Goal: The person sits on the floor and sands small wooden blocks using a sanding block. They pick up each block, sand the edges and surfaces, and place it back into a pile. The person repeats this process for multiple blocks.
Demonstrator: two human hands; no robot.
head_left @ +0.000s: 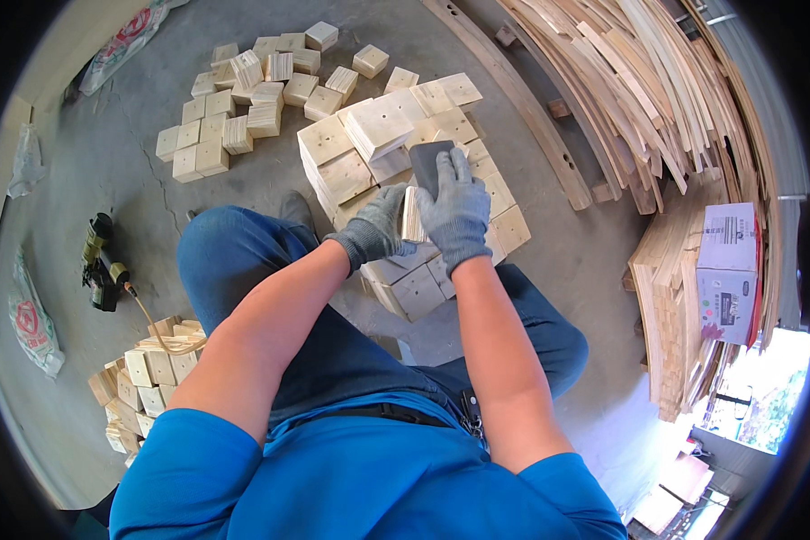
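Observation:
My left hand (375, 223), in a grey knit glove, is closed around a wooden block (411, 216) whose layered plywood edge shows between my hands. In a matching glove, my right hand (456, 205) grips a dark grey rectangular pad (426, 166) that resembles a sanding block. The pad lies against the upper side of the held block; their exact contact is hidden by my fingers. Under and around both hands is a stack of pale wooden blocks (342, 175), several with small holes in their faces. One thicker block (377, 126) sits on top, just beyond my hands.
Loose wooden blocks (265, 94) lie on the concrete floor at the far left. At left are a nail gun (103, 261) with an orange hose (148, 315) and another block pile (148, 378). Long timber strips (639, 81) and a cardboard box (727, 270) stand right.

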